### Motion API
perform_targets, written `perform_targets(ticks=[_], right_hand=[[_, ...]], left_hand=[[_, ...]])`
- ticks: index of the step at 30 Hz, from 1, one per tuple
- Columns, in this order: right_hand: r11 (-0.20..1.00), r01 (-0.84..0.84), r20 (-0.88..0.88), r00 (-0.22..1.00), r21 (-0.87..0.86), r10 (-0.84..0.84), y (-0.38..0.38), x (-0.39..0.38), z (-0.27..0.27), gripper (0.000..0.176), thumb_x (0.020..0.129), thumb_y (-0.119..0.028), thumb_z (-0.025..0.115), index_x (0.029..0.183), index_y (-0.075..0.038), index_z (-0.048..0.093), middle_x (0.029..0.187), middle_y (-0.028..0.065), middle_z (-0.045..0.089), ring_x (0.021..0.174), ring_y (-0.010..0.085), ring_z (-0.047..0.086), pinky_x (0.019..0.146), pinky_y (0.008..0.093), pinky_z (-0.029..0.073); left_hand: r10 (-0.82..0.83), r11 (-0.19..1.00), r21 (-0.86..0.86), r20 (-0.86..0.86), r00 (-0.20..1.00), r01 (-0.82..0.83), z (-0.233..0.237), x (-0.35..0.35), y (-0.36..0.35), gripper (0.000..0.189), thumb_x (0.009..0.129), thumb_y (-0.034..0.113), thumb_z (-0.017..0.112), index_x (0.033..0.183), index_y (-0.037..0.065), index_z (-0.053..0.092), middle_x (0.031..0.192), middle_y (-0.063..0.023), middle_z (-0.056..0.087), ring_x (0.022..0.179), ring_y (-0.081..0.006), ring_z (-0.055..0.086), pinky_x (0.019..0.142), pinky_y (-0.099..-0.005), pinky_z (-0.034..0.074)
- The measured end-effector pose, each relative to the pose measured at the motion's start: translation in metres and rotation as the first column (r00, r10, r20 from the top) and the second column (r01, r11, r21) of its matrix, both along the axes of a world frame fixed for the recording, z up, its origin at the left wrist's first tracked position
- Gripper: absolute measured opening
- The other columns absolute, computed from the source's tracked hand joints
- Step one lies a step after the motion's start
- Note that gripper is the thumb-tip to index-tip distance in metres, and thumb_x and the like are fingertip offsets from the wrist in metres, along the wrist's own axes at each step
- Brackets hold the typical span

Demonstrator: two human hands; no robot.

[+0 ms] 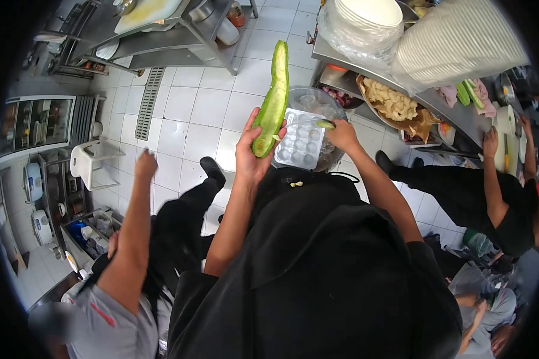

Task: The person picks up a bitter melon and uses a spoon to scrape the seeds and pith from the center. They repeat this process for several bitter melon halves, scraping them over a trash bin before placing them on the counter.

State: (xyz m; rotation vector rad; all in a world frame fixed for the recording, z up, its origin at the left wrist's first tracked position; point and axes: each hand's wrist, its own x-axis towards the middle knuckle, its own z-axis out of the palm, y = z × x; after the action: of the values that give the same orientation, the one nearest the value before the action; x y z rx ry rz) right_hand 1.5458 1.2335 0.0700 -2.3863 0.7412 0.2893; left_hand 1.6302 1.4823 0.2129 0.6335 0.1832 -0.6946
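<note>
Our left hand [251, 146] is closed around the lower part of a long, hollowed green squash half [273, 107], tilted up and away from us with its pale inside showing. Our right hand [343, 136] is clamped on a slim metal utensil [305, 121], which reaches toward the squash's lower end. Beneath, a molded tray [299, 143] with round cups lies over a bin [336, 100]; pale scraps [296, 184] dot our black clothing [335, 251].

the tiled floor [203, 107] carries a round bin [339, 103] and white stool [85, 166].
</note>
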Motion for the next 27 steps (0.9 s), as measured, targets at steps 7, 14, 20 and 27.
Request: perform_targets(ticks=[7,14,20,27], right_hand=[[0.973,0.224,0.054,0.974,-0.059,-0.221,-0.018,0.001,0.000,0.030,0.083,-0.021,0.057,0.102,0.001,0.065,0.092,0.0291,0.065,0.095,0.0442,0.062,0.089,0.0487,0.047],[0.984,-0.040,0.366,0.925,-0.173,0.102,0.027,0.025,0.142,0.018,0.089,-0.015,0.053,0.096,-0.002,0.063,0.090,0.0247,0.065,0.085,0.0436,0.062,0.075,0.0494,0.050],[0.827,-0.332,0.195,0.868,-0.454,0.456,0.041,0.054,0.182,0.015,0.077,-0.007,0.057,0.086,0.000,0.066,0.084,0.0182,0.064,0.079,0.0352,0.066,0.069,0.0452,0.053],[0.692,-0.446,0.050,0.820,-0.567,0.570,0.047,0.059,0.164,0.015,0.075,-0.007,0.058,0.082,0.000,0.069,0.081,0.0176,0.066,0.075,0.0299,0.069,0.063,0.0400,0.055]], left_hand=[[-0.028,1.000,-0.012,0.003,1.000,0.028,-0.003,-0.005,0.002,0.074,0.085,0.011,0.051,0.149,0.004,0.015,0.136,-0.0279,0.042,0.118,-0.0428,0.052,0.101,-0.0480,0.046],[-0.099,0.992,0.077,-0.002,0.995,0.099,0.005,-0.009,0.004,0.079,0.075,0.000,0.048,0.149,0.007,0.021,0.141,-0.0224,0.040,0.124,-0.0433,0.047,0.105,-0.0520,0.041],[-0.290,0.935,0.228,0.057,0.955,0.271,0.011,-0.013,-0.008,0.093,0.059,-0.015,0.041,0.149,0.003,0.024,0.135,-0.0212,0.048,0.120,-0.0377,0.053,0.097,-0.0483,0.050],[-0.317,0.937,0.175,0.069,0.946,0.302,-0.003,-0.025,-0.018,0.087,0.057,-0.015,0.042,0.143,0.000,0.036,0.125,-0.0178,0.056,0.112,-0.0288,0.059,0.090,-0.0382,0.054]])
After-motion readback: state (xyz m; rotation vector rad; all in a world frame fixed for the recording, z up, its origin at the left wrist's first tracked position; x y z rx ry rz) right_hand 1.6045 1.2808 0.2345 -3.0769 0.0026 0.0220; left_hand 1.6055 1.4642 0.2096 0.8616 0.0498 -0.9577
